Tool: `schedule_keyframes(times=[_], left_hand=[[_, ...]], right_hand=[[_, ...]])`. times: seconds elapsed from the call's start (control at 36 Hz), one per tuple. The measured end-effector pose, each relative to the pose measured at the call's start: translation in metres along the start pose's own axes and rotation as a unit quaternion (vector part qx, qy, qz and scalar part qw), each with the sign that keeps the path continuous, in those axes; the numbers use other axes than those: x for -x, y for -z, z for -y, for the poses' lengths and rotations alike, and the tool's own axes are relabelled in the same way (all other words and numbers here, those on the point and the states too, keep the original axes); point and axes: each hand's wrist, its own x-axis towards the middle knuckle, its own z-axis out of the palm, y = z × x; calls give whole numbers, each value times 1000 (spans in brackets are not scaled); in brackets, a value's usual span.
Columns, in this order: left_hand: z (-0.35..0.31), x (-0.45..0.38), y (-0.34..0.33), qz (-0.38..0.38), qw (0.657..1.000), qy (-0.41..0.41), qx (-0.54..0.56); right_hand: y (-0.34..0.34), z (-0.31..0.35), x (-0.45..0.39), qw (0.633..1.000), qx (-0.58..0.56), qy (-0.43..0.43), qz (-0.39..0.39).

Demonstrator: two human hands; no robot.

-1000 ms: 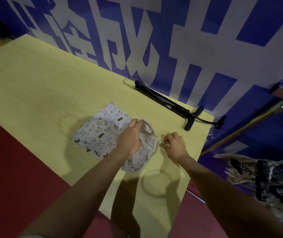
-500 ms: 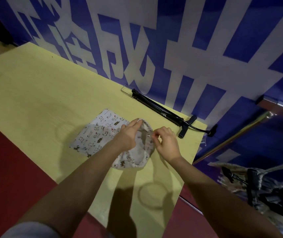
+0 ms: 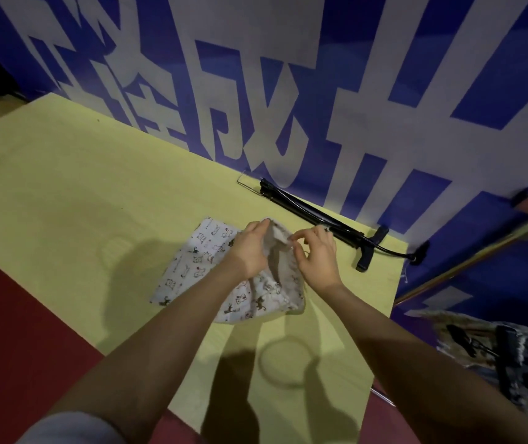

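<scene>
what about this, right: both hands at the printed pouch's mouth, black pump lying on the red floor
No: the head view shows the black pump lying on the yellow table, beyond the printed pouch, not on the floor. The rest holds.

A pale yellow table [image 3: 64, 187] stands against a blue wall [image 3: 422, 52] bearing large white characters, over a dark red floor [image 3: 16, 315]. A black pump [image 3: 307, 209] lies along the table's far edge. Dim light throws soft shadows on the tabletop.

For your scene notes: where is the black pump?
Head view: black pump lies along the table's far-right edge, beside the blue banner, beyond the right hand.
</scene>
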Motion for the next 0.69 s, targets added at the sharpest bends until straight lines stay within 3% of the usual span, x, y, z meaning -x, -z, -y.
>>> schedule_keyframes(times=[0.28, 0.47, 0.69], left_hand=[[8, -43, 11, -28, 995, -5, -91], [18, -68, 9, -29, 986, -19, -162], [31, -77, 4, -9, 989, -4, -150]], right_hand=[[-5, -13, -66, 992, 81, -92, 39], [-16, -48, -96, 958, 193, -153, 149], [-19, -67, -93, 913, 339, -123, 189]])
